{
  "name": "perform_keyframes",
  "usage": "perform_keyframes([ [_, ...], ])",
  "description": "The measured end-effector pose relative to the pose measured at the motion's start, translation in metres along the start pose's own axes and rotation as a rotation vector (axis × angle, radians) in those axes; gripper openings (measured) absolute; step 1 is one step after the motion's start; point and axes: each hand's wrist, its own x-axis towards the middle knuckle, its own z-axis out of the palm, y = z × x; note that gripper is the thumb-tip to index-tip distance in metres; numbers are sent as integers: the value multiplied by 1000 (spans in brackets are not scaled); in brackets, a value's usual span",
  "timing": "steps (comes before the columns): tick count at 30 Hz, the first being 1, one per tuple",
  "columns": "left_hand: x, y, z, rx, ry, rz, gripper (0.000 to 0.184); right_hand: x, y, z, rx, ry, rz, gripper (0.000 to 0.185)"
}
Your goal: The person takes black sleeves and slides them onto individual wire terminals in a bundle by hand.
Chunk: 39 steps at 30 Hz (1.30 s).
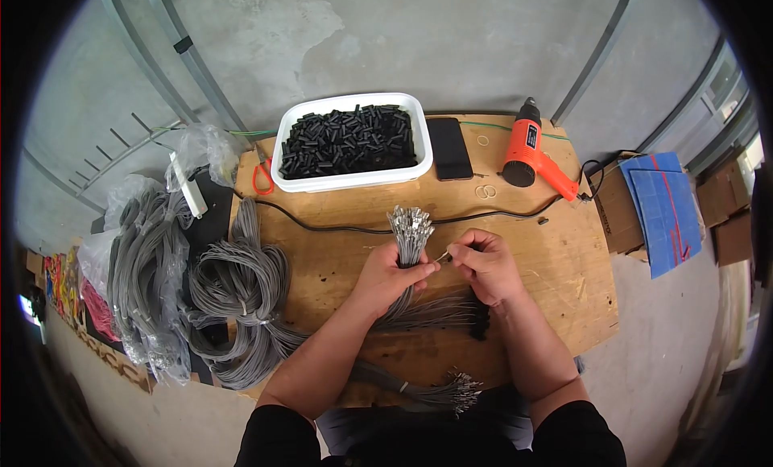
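My left hand (390,275) is wrapped round a bundle of grey wires (409,245), whose silvery metal ends stick up above the fist. Close to its right, my right hand (485,266) is closed, thumb against fingers, on something small near the left thumb tip that I cannot make out. Below the hands, loose grey wires (427,312) fan out to the right and end in dark tips. Another tied wire bundle (415,389) with metal ends lies near the front edge.
A white tub (351,180) holds many short black tubes. Behind are a phone (450,149), an orange heat gun (527,145) and red-handled scissors (262,177). A black cable (338,228) crosses the wooden table (564,282). Coiled grey wires (237,286) lie left.
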Motion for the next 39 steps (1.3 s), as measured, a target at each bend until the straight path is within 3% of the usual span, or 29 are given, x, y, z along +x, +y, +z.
perform_keyframes([
  [16,-1,1,4,31,78,77,12,1,-6,-4,31,-116,157,12],
  [18,0,-1,3,36,83,88,13,2,-12,-6,280,-177,224,20],
  [22,0,2,6,-53,83,83,14,13,-10,-16,553,-29,127,16],
  [39,-1,2,6,-11,115,87,11,5,-14,-7,378,-90,128,20],
])
